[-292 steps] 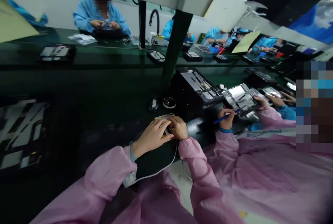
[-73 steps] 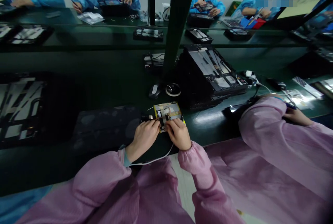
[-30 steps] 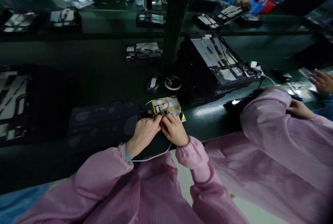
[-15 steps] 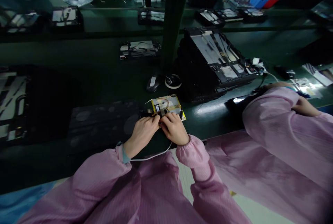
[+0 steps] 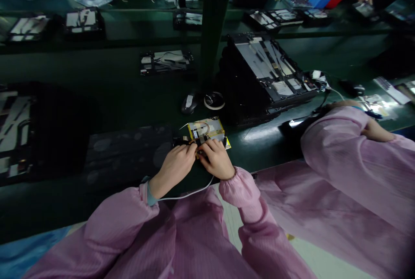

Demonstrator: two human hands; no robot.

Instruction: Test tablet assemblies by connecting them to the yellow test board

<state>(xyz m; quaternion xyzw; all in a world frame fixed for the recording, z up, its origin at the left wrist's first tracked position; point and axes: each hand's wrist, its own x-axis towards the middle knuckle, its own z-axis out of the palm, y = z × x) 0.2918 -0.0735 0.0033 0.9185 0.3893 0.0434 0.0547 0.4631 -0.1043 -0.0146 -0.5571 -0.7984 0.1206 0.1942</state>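
Observation:
A flat silver pack with yellow edges and thin red wires, which looks like a battery, lies on the dark green bench in front of me. My left hand is closed at its near left corner, thumb and fingers pinched together. Close beside it, my right hand curls over the near edge of the pack, fingers bent and closed. The fingertips of both hands almost meet over dark small parts, and what they grip is hidden under them. A white cable runs below my wrists.
Left of my hands lies a dark flat panel. Beyond the pack are a black mouse and a roll of tape. A tall stack of black device housings stands right of a post. A co-worker's pink sleeve is at right.
My left wrist has shifted slightly left and down; both hands stay at the pack. The view has moved a little. Across the bench, co-workers' hands have changed position.

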